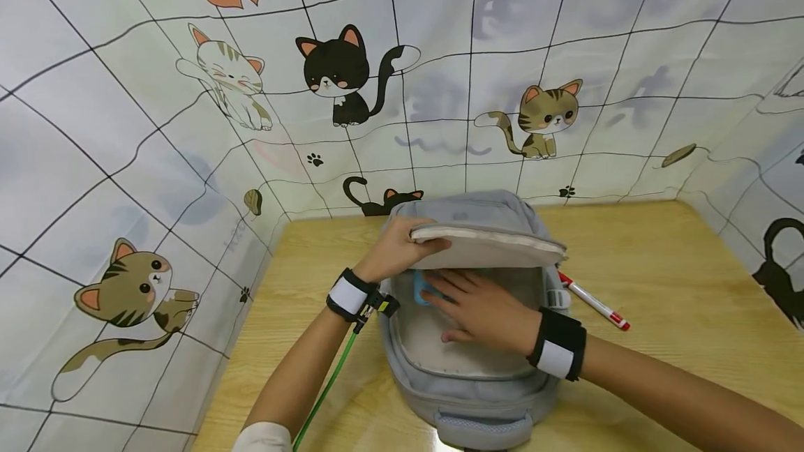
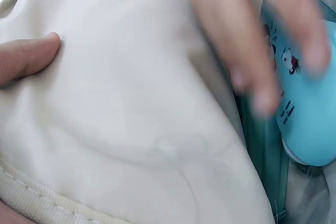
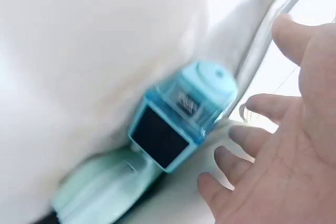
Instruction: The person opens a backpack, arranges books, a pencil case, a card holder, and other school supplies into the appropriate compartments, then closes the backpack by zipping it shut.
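Observation:
A grey backpack (image 1: 474,393) lies on the table, its front pocket unzipped. My left hand (image 1: 398,246) grips the pocket flap (image 1: 490,246) at its left edge and holds it up, the thumb (image 2: 31,56) pressed on the cream lining. Over the pocket opening is my right hand (image 1: 480,305), fingers spread and holding nothing. Inside the pocket lies a light blue object (image 3: 181,114) with a clear section and a dark rectangular panel; small cartoon prints mark its rounded side (image 2: 307,103) in the left wrist view. A mint-green item (image 3: 107,187) lies against it, partly hidden.
A red-and-white marker (image 1: 593,300) lies on the wooden table (image 1: 659,257) right of the backpack. Cat-printed sheeting (image 1: 440,89) stands behind and at both sides. A green cable (image 1: 326,393) runs from the left wrist camera. The carry handle (image 1: 484,430) faces the near side.

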`<control>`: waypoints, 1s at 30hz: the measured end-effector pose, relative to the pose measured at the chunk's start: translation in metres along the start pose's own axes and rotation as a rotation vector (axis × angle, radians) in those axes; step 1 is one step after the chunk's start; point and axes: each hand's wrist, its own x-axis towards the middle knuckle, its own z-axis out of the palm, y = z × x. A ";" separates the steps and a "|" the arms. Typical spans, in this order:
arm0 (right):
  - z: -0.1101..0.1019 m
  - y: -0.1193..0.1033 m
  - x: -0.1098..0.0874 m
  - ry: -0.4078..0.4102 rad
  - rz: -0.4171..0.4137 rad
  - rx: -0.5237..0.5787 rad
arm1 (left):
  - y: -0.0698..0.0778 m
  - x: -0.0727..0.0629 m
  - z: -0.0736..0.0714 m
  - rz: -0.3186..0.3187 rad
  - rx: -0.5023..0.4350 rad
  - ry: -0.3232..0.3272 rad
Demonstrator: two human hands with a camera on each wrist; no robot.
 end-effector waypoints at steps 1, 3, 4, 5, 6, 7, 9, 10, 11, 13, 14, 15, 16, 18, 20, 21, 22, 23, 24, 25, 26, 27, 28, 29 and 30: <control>-0.001 -0.002 -0.005 -0.003 -0.016 -0.007 | 0.000 0.000 0.000 0.001 0.007 0.004; 0.001 -0.003 -0.012 -0.013 -0.028 0.018 | 0.000 0.001 -0.001 0.003 0.015 0.013; 0.002 -0.003 -0.014 -0.014 -0.030 0.037 | -0.001 0.001 0.000 0.006 0.023 0.015; 0.004 -0.002 -0.015 -0.015 -0.028 0.059 | -0.001 0.001 0.000 0.005 0.026 0.015; 0.007 -0.001 -0.014 -0.011 -0.028 0.081 | -0.001 0.001 0.001 0.000 0.025 0.014; 0.009 0.001 -0.013 -0.011 -0.026 0.096 | -0.001 0.001 0.001 0.001 0.027 0.014; 0.014 0.004 -0.009 -0.008 -0.024 0.124 | -0.001 0.000 0.003 0.001 0.023 0.007; 0.016 0.005 -0.007 -0.004 -0.023 0.134 | -0.001 0.000 0.004 0.002 0.021 0.003; 0.018 0.006 -0.004 -0.007 -0.020 0.142 | -0.002 0.000 0.005 0.004 0.018 0.000; 0.022 0.008 0.001 -0.023 -0.009 0.152 | -0.002 0.000 0.007 0.018 0.015 0.001; 0.024 0.008 0.003 -0.038 -0.001 0.157 | -0.002 0.000 0.008 0.023 0.011 -0.001; 0.025 0.009 0.004 -0.052 0.008 0.161 | -0.002 0.000 0.008 0.028 0.009 -0.002; 0.026 0.009 0.005 -0.068 0.017 0.165 | -0.002 0.000 0.009 0.032 0.003 -0.002; 0.026 0.008 0.006 -0.098 0.038 0.168 | -0.003 0.000 0.009 0.038 -0.005 -0.004; 0.019 0.007 0.004 -0.103 0.046 0.170 | -0.003 -0.001 0.009 0.033 -0.014 -0.010; 0.013 0.005 0.002 -0.086 0.040 0.169 | -0.003 -0.001 0.009 0.030 -0.016 -0.012; 0.005 0.004 -0.002 -0.060 0.032 0.173 | -0.003 -0.001 0.008 0.028 -0.021 -0.015; -0.005 0.002 -0.007 -0.020 0.032 0.190 | -0.003 -0.002 0.007 0.025 -0.020 -0.016; -0.017 0.001 -0.014 0.032 0.029 0.217 | -0.003 -0.002 0.007 0.022 -0.017 -0.017; -0.030 0.001 -0.021 0.097 0.030 0.255 | -0.003 -0.002 0.005 0.016 -0.016 -0.017; -0.042 0.004 -0.030 0.183 0.030 0.299 | -0.003 -0.002 0.004 0.010 -0.016 -0.017; -0.053 0.008 -0.040 0.281 0.032 0.334 | -0.003 -0.002 0.003 0.006 -0.016 -0.016; -0.062 0.014 -0.052 0.379 0.055 0.371 | -0.003 -0.001 0.002 0.000 -0.017 -0.014; -0.069 0.023 -0.064 0.470 0.093 0.400 | -0.003 -0.001 0.002 -0.007 -0.015 -0.011; -0.073 0.034 -0.077 0.546 0.151 0.397 | -0.003 -0.001 0.001 -0.017 -0.018 -0.011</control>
